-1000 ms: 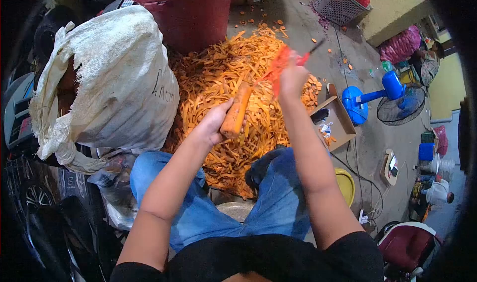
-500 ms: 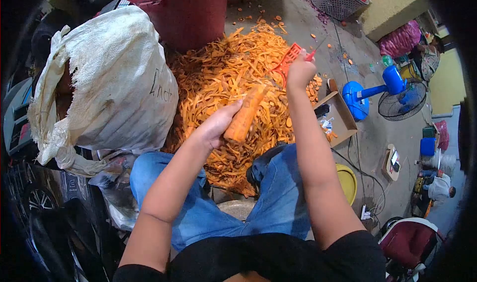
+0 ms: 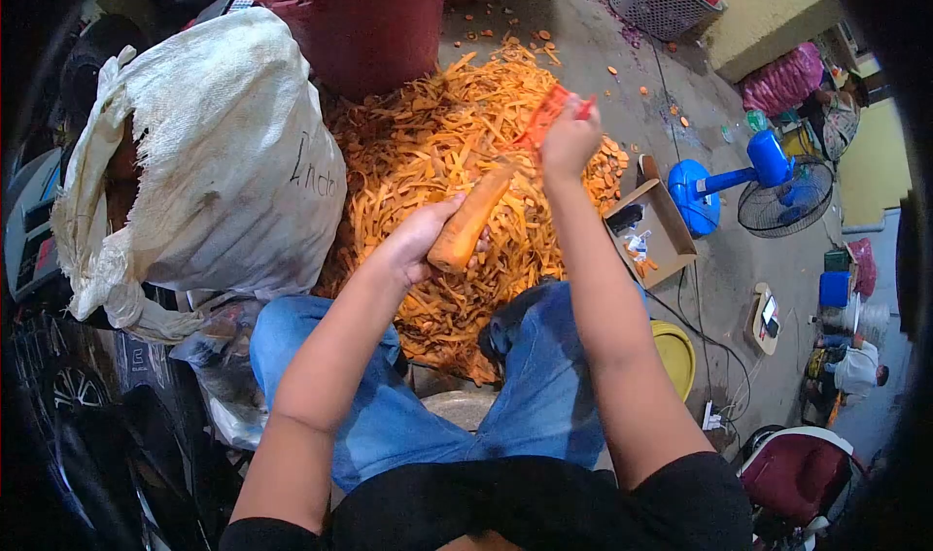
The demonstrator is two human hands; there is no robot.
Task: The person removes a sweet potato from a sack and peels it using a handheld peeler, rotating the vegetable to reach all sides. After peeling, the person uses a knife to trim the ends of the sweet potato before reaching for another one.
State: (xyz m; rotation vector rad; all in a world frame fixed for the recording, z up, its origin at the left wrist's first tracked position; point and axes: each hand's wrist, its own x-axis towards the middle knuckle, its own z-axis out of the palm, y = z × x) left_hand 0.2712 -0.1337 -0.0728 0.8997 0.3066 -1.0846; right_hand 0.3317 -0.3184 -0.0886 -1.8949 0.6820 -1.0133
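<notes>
My left hand (image 3: pixel 420 245) is wrapped round the thick end of a large, mostly peeled carrot (image 3: pixel 471 221), whose narrow end points up and to the right. In my right hand (image 3: pixel 571 145) is a red plastic peeler (image 3: pixel 542 116), a little beyond the carrot's tip and apart from it. A small red handle (image 3: pixel 585 108) also sticks out of that fist; its other end is blurred or hidden. Beneath both hands spreads a big heap of orange carrot peelings (image 3: pixel 418 177).
A white woven sack (image 3: pixel 233 153) stands left of the heap, a dark red tub (image 3: pixel 360 36) behind it. To the right are a cardboard box (image 3: pixel 666 216), a blue fan (image 3: pixel 768 177), cables and a yellow lid-like round (image 3: pixel 673 357). Another person (image 3: pixel 855 368) is far right.
My right hand with the peeler has moved left and slightly down, nearer the carrot. The carrot has shifted slightly left and been turned in my left hand. The thin blade seen earlier no longer shows.
</notes>
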